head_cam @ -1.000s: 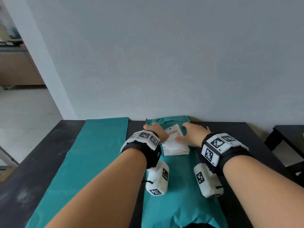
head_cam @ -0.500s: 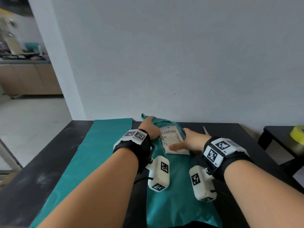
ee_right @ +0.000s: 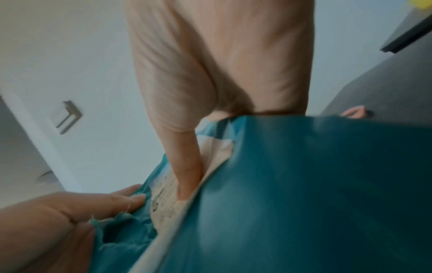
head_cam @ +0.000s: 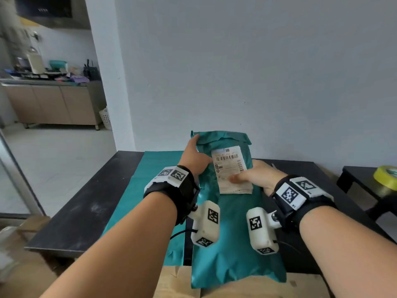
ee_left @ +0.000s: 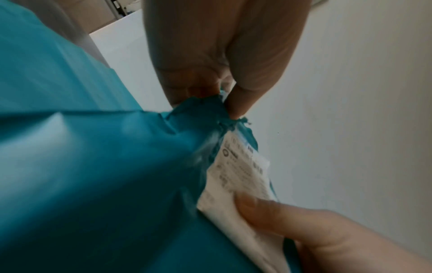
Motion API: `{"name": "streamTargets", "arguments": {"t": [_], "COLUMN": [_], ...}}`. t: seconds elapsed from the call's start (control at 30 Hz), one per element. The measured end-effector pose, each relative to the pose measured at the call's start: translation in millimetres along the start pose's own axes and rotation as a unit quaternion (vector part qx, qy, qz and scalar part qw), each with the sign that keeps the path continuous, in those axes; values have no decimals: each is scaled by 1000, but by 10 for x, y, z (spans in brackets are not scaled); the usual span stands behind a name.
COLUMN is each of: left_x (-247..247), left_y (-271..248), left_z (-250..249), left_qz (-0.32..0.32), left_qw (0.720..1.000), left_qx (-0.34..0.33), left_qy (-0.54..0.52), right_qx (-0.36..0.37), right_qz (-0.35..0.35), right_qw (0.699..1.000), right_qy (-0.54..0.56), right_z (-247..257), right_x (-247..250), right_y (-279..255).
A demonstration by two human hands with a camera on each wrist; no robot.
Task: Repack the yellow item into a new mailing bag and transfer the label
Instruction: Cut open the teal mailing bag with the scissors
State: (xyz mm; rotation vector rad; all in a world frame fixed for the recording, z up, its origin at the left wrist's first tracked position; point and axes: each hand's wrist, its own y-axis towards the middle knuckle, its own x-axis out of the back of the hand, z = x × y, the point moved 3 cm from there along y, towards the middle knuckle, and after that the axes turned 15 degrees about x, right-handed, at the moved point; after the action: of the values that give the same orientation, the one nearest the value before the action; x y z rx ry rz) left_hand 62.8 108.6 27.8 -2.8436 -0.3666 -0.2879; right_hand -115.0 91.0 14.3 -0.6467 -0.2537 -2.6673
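Counter (head_cam: 90,203): dark, below both grips.
Bag (head_cam: 232,237): now lifted upright.
Left hand (head_cam: 194,157): pinched its top corner.
Right hand (head_cam: 255,176): thumb clamped label (head_cam: 231,168); peeling likely next.

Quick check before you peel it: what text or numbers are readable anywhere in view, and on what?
"R1": on the right wristband, beside its square marker.
Shipping label on the teal mailing bag: a barcode and several printed lines, too small and blurred to read in any view.
Left wristband: small characters beside its markers, unreadable.
Square coded markers on both wrist cameras: patterns, not text.
Yellow tape roll: no legible print.
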Motion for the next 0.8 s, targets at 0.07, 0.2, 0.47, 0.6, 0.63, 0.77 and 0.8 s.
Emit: {"name": "streamTargets", "arguments": {"t": [0.07, 0.2, 0.47, 0.6, 0.63, 0.77, 0.8], "left_x": [24, 118, 148, 126, 131, 169, 186], "left_y": [-22, -78, -195, -252, -268, -342, -361], "left_z": [-68, -234, -432, -463, -483, -568, -577], "left_qz": [-17, -87, -141, -91, -71, 39, 57], "left_qw": [999, 993, 979, 981, 982, 992, 993], "left_qx": [-27, -78, -88, -69, -65, -25, -9], "left_qy": [4, 12, 121, 160, 160, 118, 101], "right_qx": [6, -11, -1, 15, 21, 25, 27], "right_qz": [-1, 11, 13, -7, -16, -17, -11], "right_qw": [1000, 997, 989, 981, 978, 967, 965], "right_qy": [-21, -76, -146, -193, -208, -252, -259], "right_z": [117, 326, 486, 548, 591, 809, 856], "right_x": [64, 280, 397, 416, 429, 430, 416], "right_y": [-18, -48, -106, -64, -36, 89, 117]}}
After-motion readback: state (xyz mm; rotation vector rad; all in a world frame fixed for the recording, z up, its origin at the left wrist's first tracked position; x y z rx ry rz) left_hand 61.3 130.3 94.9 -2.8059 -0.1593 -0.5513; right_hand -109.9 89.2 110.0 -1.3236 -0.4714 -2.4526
